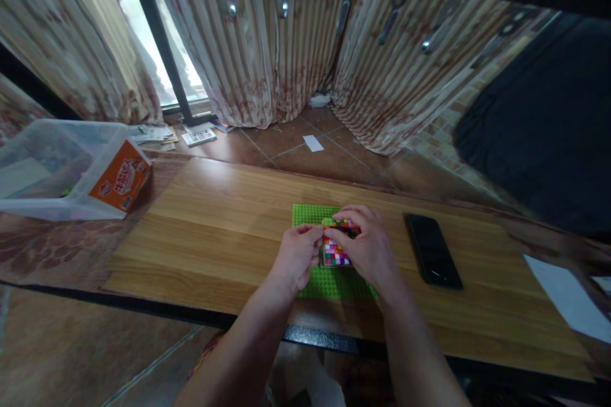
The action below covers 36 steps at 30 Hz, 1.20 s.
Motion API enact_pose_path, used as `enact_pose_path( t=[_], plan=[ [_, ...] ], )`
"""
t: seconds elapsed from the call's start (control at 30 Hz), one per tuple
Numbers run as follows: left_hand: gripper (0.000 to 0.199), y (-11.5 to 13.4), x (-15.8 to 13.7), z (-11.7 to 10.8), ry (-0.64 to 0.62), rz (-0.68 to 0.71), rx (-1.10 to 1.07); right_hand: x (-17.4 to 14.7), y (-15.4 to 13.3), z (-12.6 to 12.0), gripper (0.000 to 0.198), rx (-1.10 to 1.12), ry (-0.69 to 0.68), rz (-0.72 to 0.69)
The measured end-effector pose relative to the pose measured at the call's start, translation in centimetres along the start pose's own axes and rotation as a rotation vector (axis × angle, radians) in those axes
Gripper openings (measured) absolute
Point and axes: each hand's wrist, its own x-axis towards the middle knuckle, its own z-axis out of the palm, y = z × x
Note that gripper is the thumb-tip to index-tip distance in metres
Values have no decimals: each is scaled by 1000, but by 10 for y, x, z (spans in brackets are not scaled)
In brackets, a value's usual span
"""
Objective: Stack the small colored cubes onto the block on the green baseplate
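Observation:
A small block of multicoloured toy bricks (337, 254) sits over a green studded baseplate (334, 286) near the table's front edge. My left hand (300, 253) pinches the block's left edge with thumb and fingertips. From the right, my right hand (370, 245) curls over the block, its thumb across the top and its fingers at the far and right sides. Part of the bricks is hidden under the right hand. Whether the block is fixed to the baseplate or held just above it, I cannot tell.
A black phone (433, 250) lies on the wooden board (214, 222), right of the baseplate. At the far left stands a clear plastic bin (71, 206) with an orange label. White paper (570, 296) lies at the right. Striped curtains (286, 57) hang behind.

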Motion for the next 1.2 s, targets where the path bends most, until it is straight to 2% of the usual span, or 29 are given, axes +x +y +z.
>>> enact_pose_path(
  t=[0.5, 0.77, 1.2],
  plan=[
    [19, 0, -1, 2, 24, -7, -9, 3, 9, 0, 26, 81, -91, 12],
    [24, 0, -1, 4, 42, -2, -15, 4, 15, 2, 22, 238, -158, 101],
    [23, -1, -1, 5, 54, 5, -22, 5, 9, 4, 26, 220, -157, 225]
  ],
)
